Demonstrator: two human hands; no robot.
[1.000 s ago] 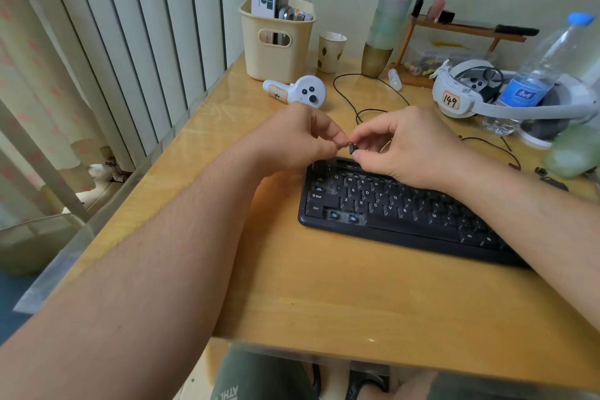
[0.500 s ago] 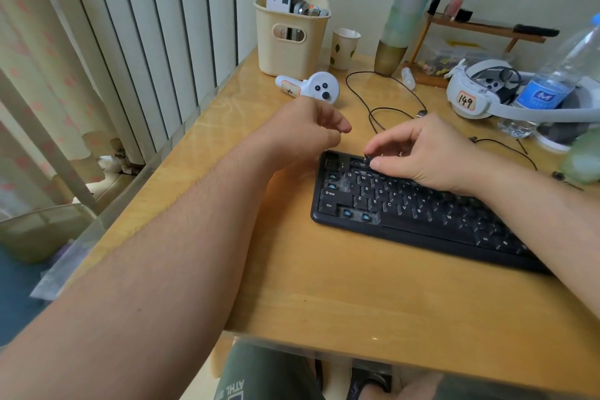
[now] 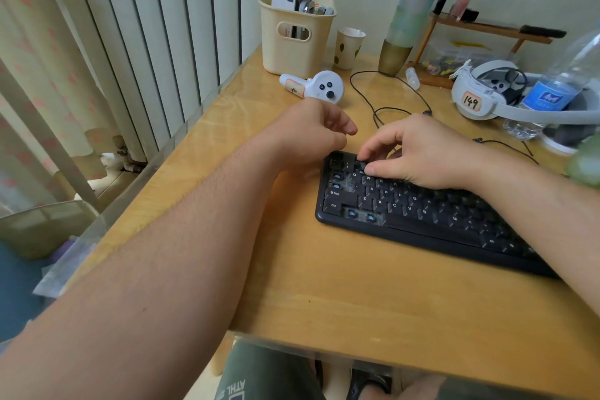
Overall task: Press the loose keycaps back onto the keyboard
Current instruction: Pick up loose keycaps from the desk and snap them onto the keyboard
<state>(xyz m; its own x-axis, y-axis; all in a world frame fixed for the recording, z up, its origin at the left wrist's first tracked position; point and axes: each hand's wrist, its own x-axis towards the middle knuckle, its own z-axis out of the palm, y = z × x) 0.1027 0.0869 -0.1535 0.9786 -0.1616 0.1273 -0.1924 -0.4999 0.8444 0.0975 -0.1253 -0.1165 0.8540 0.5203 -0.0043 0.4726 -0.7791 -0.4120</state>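
Observation:
A black keyboard (image 3: 422, 214) lies on the wooden desk (image 3: 324, 286), angled away to the right. Several of its left-side key positions are bare and show blue switches, such as one (image 3: 351, 213) in the bottom row. My right hand (image 3: 422, 153) rests over the top rows and pinches a small black keycap (image 3: 359, 164) between index finger and thumb, holding it down on the upper left of the board. My left hand (image 3: 308, 136) hovers just left of the keyboard's top corner with loosely curled fingers, holding nothing.
Behind the keyboard are a white controller (image 3: 316, 88), a beige basket (image 3: 297, 42), a paper cup (image 3: 349, 47), a stack of cups (image 3: 409, 16) and a looping black cable (image 3: 383, 110). A white headset (image 3: 480, 97) and a water bottle (image 3: 558, 88) stand at the right.
Both hands pinched the keycap above the keyboard; my left hand let go and drew back left. My right hand carried the keycap down onto the top-left rows.

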